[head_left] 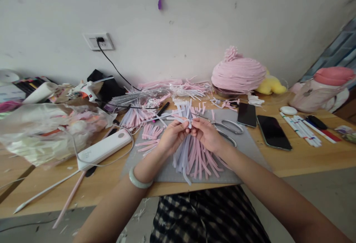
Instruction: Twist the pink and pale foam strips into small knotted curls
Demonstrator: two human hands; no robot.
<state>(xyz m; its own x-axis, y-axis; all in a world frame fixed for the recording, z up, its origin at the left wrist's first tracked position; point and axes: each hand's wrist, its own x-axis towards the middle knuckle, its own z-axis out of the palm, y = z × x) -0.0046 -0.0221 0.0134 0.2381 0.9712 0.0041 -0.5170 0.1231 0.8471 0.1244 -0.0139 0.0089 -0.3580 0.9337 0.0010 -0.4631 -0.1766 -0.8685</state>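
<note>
My left hand (pixel 174 135) and my right hand (pixel 207 134) meet above the grey mat (pixel 250 157). Thumbs and fingers of both pinch a pale pipe cleaner (pixel 190 123), whose exact shape is partly hidden by the fingertips. Beneath them, a fan of pink and pale lilac pipe cleaners (pixel 204 161) spreads toward the mat's front edge. Scissors (pixel 230 127) lie just right of my right hand, partly covered by it. Left of my left hand are short cut pink pieces (pixel 151 131). A pale bangle (pixel 139 179) circles my left wrist.
A white power bank (pixel 104 149) with a cable and a clear plastic bag (pixel 50 131) lie left. Bundled pipe cleaners (pixel 139 115) and a pink dome-shaped piece (pixel 237 75) sit behind. Two phones (pixel 274 132) and several markers (pixel 300 130) are right. A glue gun (pixel 89 91) is back left.
</note>
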